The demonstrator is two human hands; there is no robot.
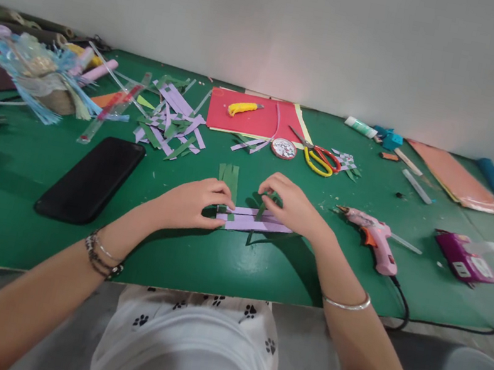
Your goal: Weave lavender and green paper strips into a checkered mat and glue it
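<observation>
Green tabletop against a pale wall: at near center lie purple paper strips. A left hand touches their left end, though whether it grips cannot be told; the right hand pinches a green strip toward their right. Far right, a glue tube and, nearer, a purple box carry print too small to read.
</observation>
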